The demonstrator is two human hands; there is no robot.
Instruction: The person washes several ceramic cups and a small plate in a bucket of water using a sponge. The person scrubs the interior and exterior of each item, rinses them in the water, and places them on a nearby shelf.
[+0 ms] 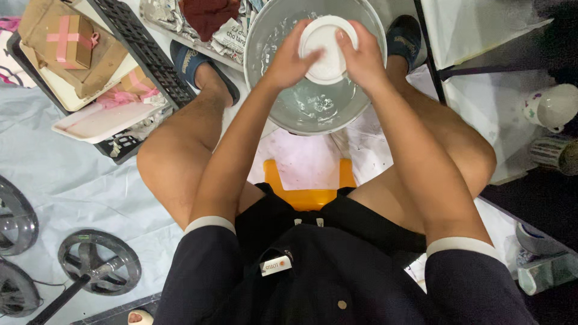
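I sit on a low orange stool with a wide metal basin of soapy water on the floor between my feet. Over the basin I hold a small round white dish with both hands. My left hand grips its left edge, fingers reaching across the face. My right hand clasps its right edge, thumb on the rim.
A black crate with cardboard boxes and white trays stands at the left. Grey metal wheels lie on the pale sheet at lower left. Painted white mugs sit at the right, more crockery at lower right.
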